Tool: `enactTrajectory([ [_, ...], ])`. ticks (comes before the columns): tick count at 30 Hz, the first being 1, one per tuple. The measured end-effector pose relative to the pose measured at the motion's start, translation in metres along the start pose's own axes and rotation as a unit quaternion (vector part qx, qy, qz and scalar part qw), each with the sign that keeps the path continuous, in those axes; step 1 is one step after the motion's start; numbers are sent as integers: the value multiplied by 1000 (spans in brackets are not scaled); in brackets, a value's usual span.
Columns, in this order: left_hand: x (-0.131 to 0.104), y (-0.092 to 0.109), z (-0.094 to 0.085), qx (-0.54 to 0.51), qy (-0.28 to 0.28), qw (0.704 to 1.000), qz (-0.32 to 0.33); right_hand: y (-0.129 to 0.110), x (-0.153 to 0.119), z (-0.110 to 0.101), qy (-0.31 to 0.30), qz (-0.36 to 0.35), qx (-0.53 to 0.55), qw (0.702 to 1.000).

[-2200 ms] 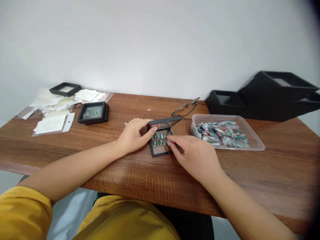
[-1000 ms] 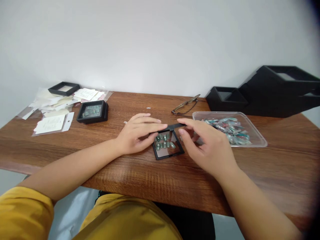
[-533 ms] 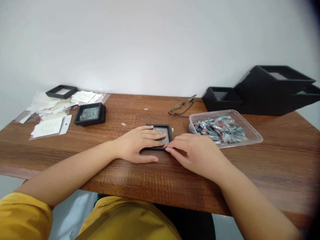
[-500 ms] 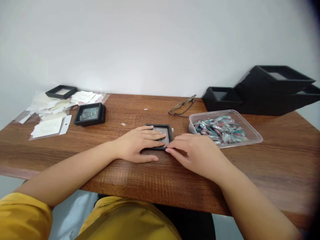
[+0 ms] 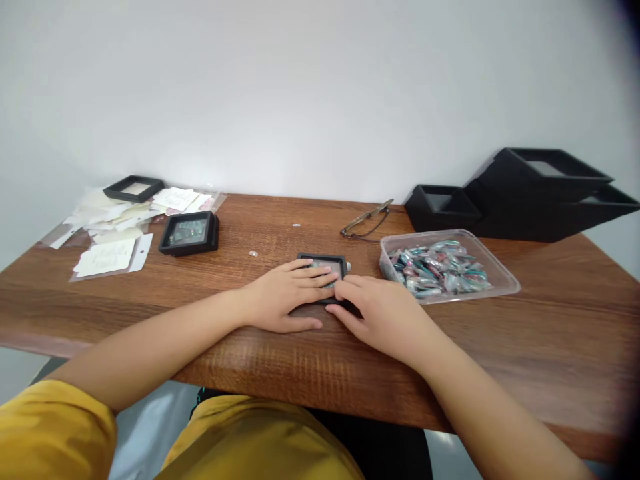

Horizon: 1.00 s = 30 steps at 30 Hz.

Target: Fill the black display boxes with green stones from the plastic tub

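A small black frame box [image 5: 327,257] with a clear window lies flat on the table before me, and pale green pieces show behind its window. Spread across it from the left is my left hand [image 5: 285,293], its fingers flat on the window and the thumb out on the wood. My right hand [image 5: 377,307] is curled at the box's right side, fingertips on the rim and thumb by the lower right corner; its fingers hide that corner. A tiny clear piece [image 5: 349,266] lies just past the right rim.
A clear plastic tub [image 5: 500,277] of shiny wrapped pieces stands to the right. Behind it are stacked black frame boxes [image 5: 525,207] and a pair of glasses [image 5: 367,219]. At left are a filled frame box [image 5: 189,233], an empty-looking frame [image 5: 134,189] and white cards [image 5: 107,257].
My right hand has shifted from a pinch at the lower right corner to fingers curled over the right rim. My left hand stays flat on the box. The whole view has shifted slightly.
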<state>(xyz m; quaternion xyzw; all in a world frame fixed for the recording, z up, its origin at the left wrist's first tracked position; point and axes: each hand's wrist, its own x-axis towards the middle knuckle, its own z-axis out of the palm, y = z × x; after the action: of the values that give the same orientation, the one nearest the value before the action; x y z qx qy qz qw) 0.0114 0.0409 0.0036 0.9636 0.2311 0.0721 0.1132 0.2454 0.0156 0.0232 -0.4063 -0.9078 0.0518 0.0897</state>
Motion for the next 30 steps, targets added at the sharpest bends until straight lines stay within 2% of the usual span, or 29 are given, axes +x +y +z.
enactTrajectory([
  [4,0,0,4,23,14,999,-28,3,3,11,33,-41,-7,999],
  [8,0,-3,6,56,27,998,-31,7,7,18,97,-79,-23,992],
  [13,-2,-6,3,126,88,988,-21,5,10,22,168,-97,-25,981],
  [17,-4,-5,-8,178,148,973,-12,3,8,21,250,-102,-17,963],
  [21,-11,-6,-32,202,196,959,-29,7,6,20,323,-105,-20,940],
  [23,-23,-11,-49,240,268,932,-34,8,5,19,337,-111,-29,934],
  [26,-58,-23,-77,261,355,894,-82,9,5,19,339,-124,-42,932],
  [28,-88,-33,-91,257,360,886,-134,7,4,18,337,-127,-45,932],
  [30,-118,-43,-98,230,329,889,-220,5,3,17,330,-125,-43,935],
])
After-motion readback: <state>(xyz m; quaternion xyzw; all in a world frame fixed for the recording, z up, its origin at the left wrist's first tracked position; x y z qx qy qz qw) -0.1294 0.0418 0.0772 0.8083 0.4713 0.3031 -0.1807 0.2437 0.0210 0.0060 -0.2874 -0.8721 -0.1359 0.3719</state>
